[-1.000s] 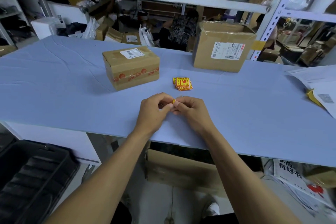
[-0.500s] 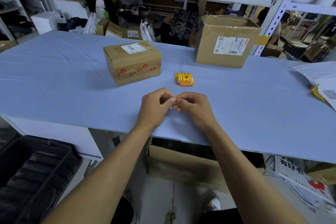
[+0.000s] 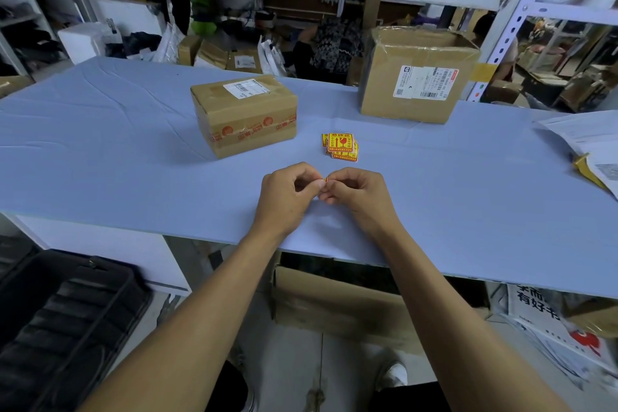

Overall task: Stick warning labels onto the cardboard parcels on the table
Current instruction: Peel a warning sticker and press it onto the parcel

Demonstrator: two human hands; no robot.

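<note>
Head view, looking down on a pale blue table. Both hands meet above its near edge: the left hand and the right hand pinch a single small warning label between thumb and fingertips, so that only a sliver of yellow and red shows between them. Just beyond the hands lies a small stack of warning labels, yellow with red print, flat on the table. To the left of the stack stands the smaller cardboard parcel, sealed with printed tape and bearing a white shipping slip on top. Farther back and to the right stands the larger cardboard parcel, its white shipping slip facing the camera. Loose papers rest at the table's right edge.
</note>
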